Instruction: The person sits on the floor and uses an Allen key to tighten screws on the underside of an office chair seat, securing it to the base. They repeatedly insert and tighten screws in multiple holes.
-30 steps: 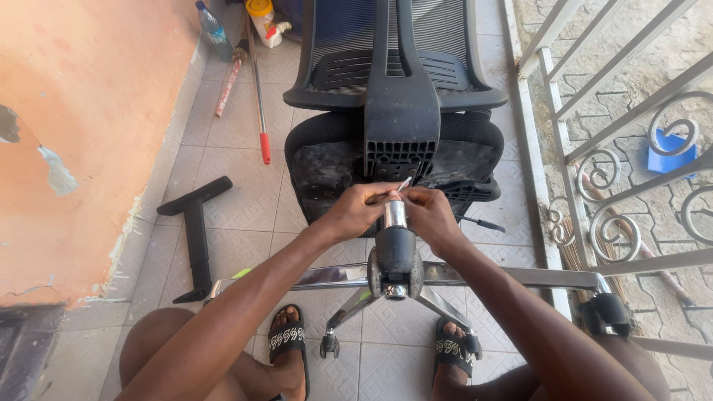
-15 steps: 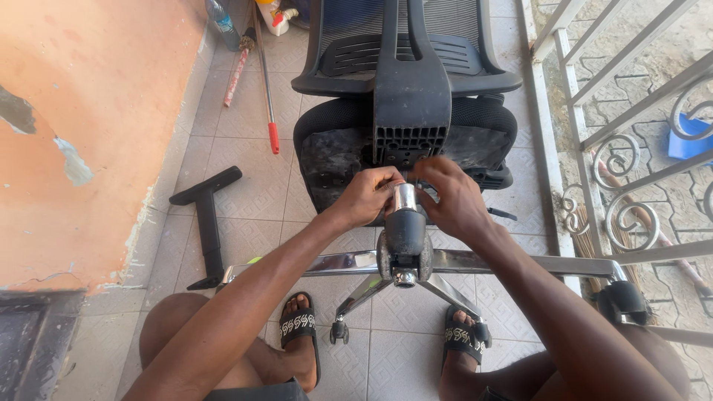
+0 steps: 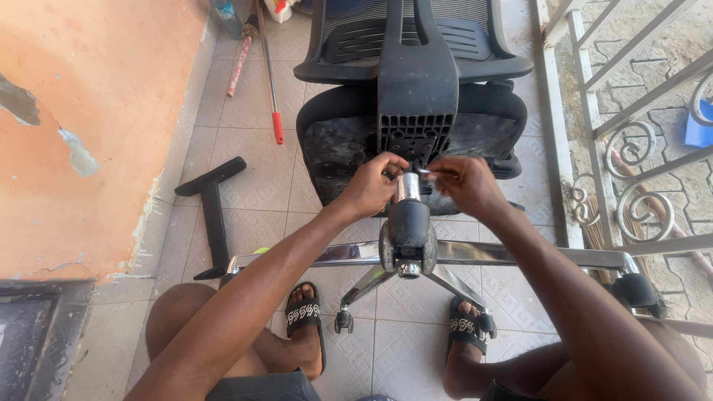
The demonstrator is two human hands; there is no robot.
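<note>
Left hand [image 3: 369, 187] curled around the gas-lift cylinder [image 3: 408, 215] top at frame centre, right hand [image 3: 462, 184] pinching a thin metal pin [image 3: 425, 171]; best kept steady and aligned.

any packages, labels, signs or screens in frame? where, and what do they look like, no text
Bottle: top left by the orange wall, bluish, cut off by the frame.
Container: top edge beside the broom handles, white with red and yellow, mostly cropped.
Blue tub: right edge beyond the railing, partly seen.
No signs or screens.
</note>
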